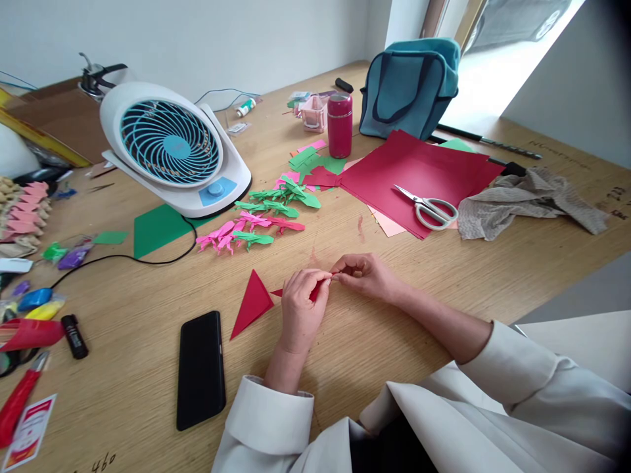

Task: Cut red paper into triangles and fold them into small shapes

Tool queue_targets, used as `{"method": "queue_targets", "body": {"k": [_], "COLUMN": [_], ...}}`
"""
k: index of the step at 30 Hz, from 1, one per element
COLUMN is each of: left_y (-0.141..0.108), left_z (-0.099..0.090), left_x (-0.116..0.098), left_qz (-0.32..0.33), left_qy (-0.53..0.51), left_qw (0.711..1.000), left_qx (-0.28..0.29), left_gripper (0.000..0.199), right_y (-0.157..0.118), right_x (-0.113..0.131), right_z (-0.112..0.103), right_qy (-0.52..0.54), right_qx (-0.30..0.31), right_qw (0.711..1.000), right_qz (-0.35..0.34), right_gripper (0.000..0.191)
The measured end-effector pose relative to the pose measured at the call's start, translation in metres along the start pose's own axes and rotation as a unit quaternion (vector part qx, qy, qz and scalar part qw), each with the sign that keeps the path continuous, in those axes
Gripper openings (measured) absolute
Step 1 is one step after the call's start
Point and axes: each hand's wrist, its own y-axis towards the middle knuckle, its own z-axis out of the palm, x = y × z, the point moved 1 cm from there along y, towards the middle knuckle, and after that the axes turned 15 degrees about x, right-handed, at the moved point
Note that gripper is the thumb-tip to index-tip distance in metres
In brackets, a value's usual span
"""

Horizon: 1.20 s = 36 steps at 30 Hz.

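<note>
red paper (316, 291) is pinched in both nearly closed hands (300, 297), a pink basket (313, 119) beyond, contents unclear

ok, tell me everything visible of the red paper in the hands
The red paper is small, deep red and matte, and looks folded narrow, though fingers hide most of it. The left hand holds it between thumb and fingers; the right hand pinches near its right end. A red point shows left of the left hand, probably the same piece. It is over the wooden table, right of a red triangle; contact with either can't be told.
</note>
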Motion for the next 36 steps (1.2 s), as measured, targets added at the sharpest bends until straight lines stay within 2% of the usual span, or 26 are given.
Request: {"method": "queue_targets", "body": {"k": [18,29,36], "left_y": [-0.0007,-0.0004,-0.0008], "left_z": [0.0011,-0.0001,-0.0003], "left_x": [0.0047,0.0007,-0.0002], "left_qz": [0.012,0.002,0.001], "left_qy": [0.001,0.014,0.038], "left_qw": [1.000,1.000,0.999], "left_qx": [0.011,0.004,0.005], "left_gripper": [0.017,0.010,0.011], "right_y": [0.0015,0.0013,0.0003], "right_x": [-0.0011,-0.0017,-0.0003], "right_z": [0.0003,-0.0001,0.0011], "right_qy": [0.009,0.013,0.004], "right_qx": [0.005,0.008,0.006], "right_qw": [1.000,1.000,1.000], "right_qz": [0.011,0.004,-0.013], "right_gripper": [0.026,0.037,0.032]}}
